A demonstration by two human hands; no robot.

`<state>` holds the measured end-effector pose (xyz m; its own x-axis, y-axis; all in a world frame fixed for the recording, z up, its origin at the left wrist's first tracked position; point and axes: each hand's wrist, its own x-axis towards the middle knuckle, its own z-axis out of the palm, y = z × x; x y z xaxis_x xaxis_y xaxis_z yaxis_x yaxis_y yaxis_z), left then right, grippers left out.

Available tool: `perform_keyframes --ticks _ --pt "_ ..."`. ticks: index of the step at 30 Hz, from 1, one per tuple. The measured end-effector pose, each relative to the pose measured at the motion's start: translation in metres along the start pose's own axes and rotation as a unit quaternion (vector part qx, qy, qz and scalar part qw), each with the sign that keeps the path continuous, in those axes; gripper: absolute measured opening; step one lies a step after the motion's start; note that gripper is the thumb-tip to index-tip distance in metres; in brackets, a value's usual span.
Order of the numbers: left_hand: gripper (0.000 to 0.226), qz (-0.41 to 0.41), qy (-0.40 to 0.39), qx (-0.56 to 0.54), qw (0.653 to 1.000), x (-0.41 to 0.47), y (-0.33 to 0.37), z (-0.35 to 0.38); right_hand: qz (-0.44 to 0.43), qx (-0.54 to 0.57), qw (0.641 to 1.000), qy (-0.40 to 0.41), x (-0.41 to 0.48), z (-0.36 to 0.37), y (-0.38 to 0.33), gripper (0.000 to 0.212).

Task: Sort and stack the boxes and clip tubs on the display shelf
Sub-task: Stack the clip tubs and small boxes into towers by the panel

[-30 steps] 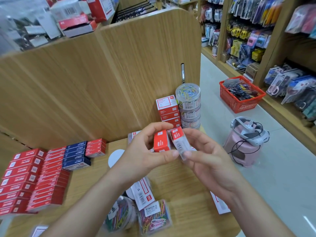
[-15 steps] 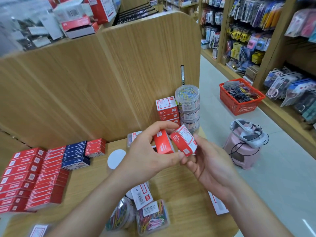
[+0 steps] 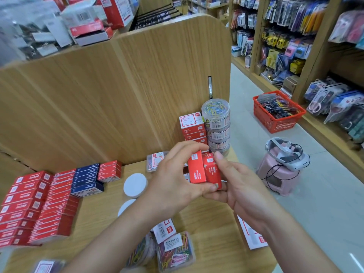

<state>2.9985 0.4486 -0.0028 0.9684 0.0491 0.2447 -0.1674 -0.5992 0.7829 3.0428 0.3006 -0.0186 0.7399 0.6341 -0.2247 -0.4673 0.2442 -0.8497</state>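
Observation:
Two small red boxes are held side by side above the wooden shelf (image 3: 206, 223). My left hand (image 3: 173, 180) grips the left red box (image 3: 196, 168) between thumb and fingers. My right hand (image 3: 240, 186) holds the right red box (image 3: 212, 171) against it, thumb on top. Behind them, against the back panel, stand a stack of red boxes (image 3: 192, 127) and a stack of round clear clip tubs (image 3: 217, 123). Near the front edge lie clear tubs of coloured clips (image 3: 175, 251).
Rows of red and blue boxes (image 3: 49, 198) fill the shelf's left side. Two white round lids (image 3: 135, 184) lie mid-shelf, a flat white pack (image 3: 252, 237) at the right edge. On the floor to the right are a pink stool (image 3: 279, 170) and a red basket (image 3: 277, 111).
The right-hand box has turned from tilted, label up, to upright and now lies pressed against the left-hand box. Both hands stay in about the same place.

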Motion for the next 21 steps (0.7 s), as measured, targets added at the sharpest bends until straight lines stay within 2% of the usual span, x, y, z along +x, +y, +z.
perform_keyframes --ticks 3,8,11,13,16,21 --pt "0.081 -0.002 -0.038 0.027 0.999 0.001 0.002 -0.003 0.013 0.0 1.0 0.007 0.002 -0.002 0.003 0.046" --pt "0.071 -0.048 -0.078 0.046 0.995 0.007 0.003 -0.016 0.015 0.036 0.999 0.0 0.003 -0.004 0.002 0.043" --pt "0.07 -0.028 -0.08 0.059 0.995 0.01 0.002 -0.023 0.021 0.041 0.999 -0.008 0.004 -0.01 0.002 0.046" --pt "0.076 -0.015 -0.088 0.072 0.993 0.01 0.002 -0.025 0.016 0.037 0.999 -0.008 0.006 -0.015 0.001 0.038" --pt "0.082 -0.018 -0.088 0.094 0.992 0.011 0.0 -0.028 -0.01 -0.007 1.0 -0.001 0.009 -0.02 0.0 0.038" --pt "0.071 -0.038 -0.076 0.07 0.994 0.014 0.005 -0.036 -0.054 -0.157 0.986 0.034 0.01 -0.026 -0.002 0.043"
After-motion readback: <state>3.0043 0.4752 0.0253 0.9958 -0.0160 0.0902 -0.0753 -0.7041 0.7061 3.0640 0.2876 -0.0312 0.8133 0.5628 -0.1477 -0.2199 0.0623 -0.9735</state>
